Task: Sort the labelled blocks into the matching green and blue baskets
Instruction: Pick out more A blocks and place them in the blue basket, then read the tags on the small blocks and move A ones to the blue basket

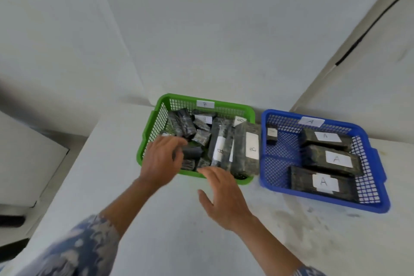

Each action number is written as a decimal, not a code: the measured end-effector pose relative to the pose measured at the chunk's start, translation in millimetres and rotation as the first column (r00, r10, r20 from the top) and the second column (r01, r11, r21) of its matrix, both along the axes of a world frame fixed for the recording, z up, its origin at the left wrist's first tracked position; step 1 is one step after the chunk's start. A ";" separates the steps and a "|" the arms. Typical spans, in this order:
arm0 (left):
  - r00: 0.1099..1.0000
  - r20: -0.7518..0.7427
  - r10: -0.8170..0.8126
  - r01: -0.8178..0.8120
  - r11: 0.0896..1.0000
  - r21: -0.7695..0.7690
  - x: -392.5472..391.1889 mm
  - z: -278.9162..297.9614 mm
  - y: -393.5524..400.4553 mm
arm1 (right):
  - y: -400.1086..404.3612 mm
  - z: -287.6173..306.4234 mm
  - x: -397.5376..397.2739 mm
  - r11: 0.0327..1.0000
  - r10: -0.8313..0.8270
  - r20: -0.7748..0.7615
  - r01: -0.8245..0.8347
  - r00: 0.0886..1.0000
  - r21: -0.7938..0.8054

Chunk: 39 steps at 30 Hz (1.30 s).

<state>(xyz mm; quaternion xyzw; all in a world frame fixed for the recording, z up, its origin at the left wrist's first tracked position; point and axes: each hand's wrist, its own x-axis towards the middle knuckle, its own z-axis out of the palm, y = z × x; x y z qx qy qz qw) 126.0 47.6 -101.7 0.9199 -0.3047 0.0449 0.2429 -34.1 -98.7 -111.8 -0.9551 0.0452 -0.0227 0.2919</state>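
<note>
- Dark wrapped blocks with white paper labels (248,150) fill the green plastic mesh basket (152,127).
- Left hand (162,159) reaches into it, fingers curled, seemingly around a dark block (191,152); blur hides the grip.
- Right hand (224,197) hovers spread at its near rim, holding nothing.
- Blue plastic mesh basket (275,184) alongside holds A-labelled blocks (331,158).

Green basket (152,132), blue basket (324,195) — dark mottled blocks (329,159), white labels; blue-and-white patterned sleeve (74,251), lower left.
</note>
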 end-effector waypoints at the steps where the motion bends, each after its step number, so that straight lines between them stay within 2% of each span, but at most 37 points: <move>1: 0.998 -0.058 0.026 -0.021 0.996 0.087 17.7 -2.8 3.6 | 6.4 -4.2 6.0 1.000 -0.015 -0.089 0.015 0.996 -0.007; 4: 0.982 -0.183 0.047 0.021 0.935 0.354 50.9 -13.5 14.2 | 16.2 -14.9 13.4 0.989 -0.064 -0.223 0.032 0.973 -0.147; 6: 0.983 -0.181 -0.004 0.094 0.866 0.491 60.3 -18.7 18.0 | 21.0 -16.4 15.0 0.977 -0.099 -0.236 0.050 0.967 -0.207; 10: 0.988 -0.155 -0.028 0.113 0.813 0.571 64.7 -19.6 14.0 | 26.3 -18.2 16.1 0.968 -0.139 -0.229 0.083 0.963 -0.238; 12: 0.988 -0.149 -0.041 0.118 0.822 0.557 62.6 -17.4 12.7 | 25.4 -17.5 15.4 0.966 -0.138 -0.241 0.077 0.961 -0.246; 15: 0.986 -0.153 -0.073 0.135 0.886 0.445 58.8 -11.8 20.4 | 25.3 -14.3 17.2 0.967 -0.130 -0.269 0.063 0.954 -0.246; 17: 0.985 -0.134 -0.108 0.146 0.935 0.322 54.4 -6.1 29.2 | 27.4 -10.4 18.7 0.984 -0.152 -0.249 0.123 0.957 -0.129; 19: 0.988 -0.086 -0.127 0.141 0.972 0.187 48.0 0.4 39.3 | 32.2 -3.1 18.7 0.962 -0.235 -0.165 0.253 0.958 0.100; 22: 0.991 0.013 -0.133 0.134 0.990 -0.033 35.1 12.9 52.6 | 42.9 16.4 22.2 0.816 -0.440 -0.073 0.432 0.895 0.383; 24: 0.987 0.070 -0.147 0.155 0.981 -0.119 25.1 22.7 57.6 | 48.3 37.7 30.5 0.585 -0.555 -0.173 0.530 0.814 0.614; 26: 0.976 0.133 -0.172 0.192 0.969 -0.156 14.8 29.3 60.5 | 47.7 55.1 36.5 0.285 -0.543 -0.340 0.550 0.768 0.785; 27: 0.968 0.164 -0.189 0.216 0.963 -0.165 9.7 31.3 61.4 | 46.3 62.9 37.2 0.194 -0.516 -0.376 0.532 0.770 0.824; 28: 0.959 0.190 -0.208 0.242 0.954 -0.175 5.2 32.4 61.9 | 45.6 69.0 36.8 0.172 -0.497 -0.375 0.512 0.783 0.842; 30: 0.952 0.197 -0.235 0.275 0.939 -0.205 -1.6 33.7 61.8 | 46.7 77.2 36.4 0.234 -0.502 -0.333 0.495 0.799 0.836; 33: 0.982 0.093 -0.167 0.186 0.947 -0.262 -15.3 35.2 59.7 | 45.4 77.5 33.6 0.310 -0.555 -0.268 0.495 0.787 0.812; 34: 0.993 0.009 -0.121 0.118 0.943 -0.311 -20.6 38.5 58.8 | 43.7 76.5 31.9 0.309 -0.567 -0.264 0.499 0.781 0.810; 35: 0.985 -0.143 -0.096 0.033 0.920 -0.391 -25.3 41.8 58.2 | 42.4 77.0 30.0 0.303 -0.573 -0.267 0.503 0.775 0.809; 36: 0.932 -0.349 -0.096 -0.083 0.882 -0.464 -29.1 48.4 57.8 | 41.3 76.1 27.9 0.294 -0.578 -0.271 0.506 0.770 0.811; 37: 0.816 -0.563 -0.128 -0.216 0.836 -0.504 -31.4 56.5 55.8 | 40.7 75.7 26.0 0.282 -0.579 -0.279 0.510 0.766 0.813; 38: 0.654 -0.737 -0.171 -0.351 0.795 -0.496 -31.7 63.4 53.3 | 40.2 73.8 24.4 0.274 -0.580 -0.286 0.513 0.763 0.813; 39: 0.501 -0.841 -0.206 -0.448 0.770 -0.455 -30.6 68.6 50.8 | 40.6 73.1 23.4 0.266 -0.578 -0.296 0.519 0.760 0.812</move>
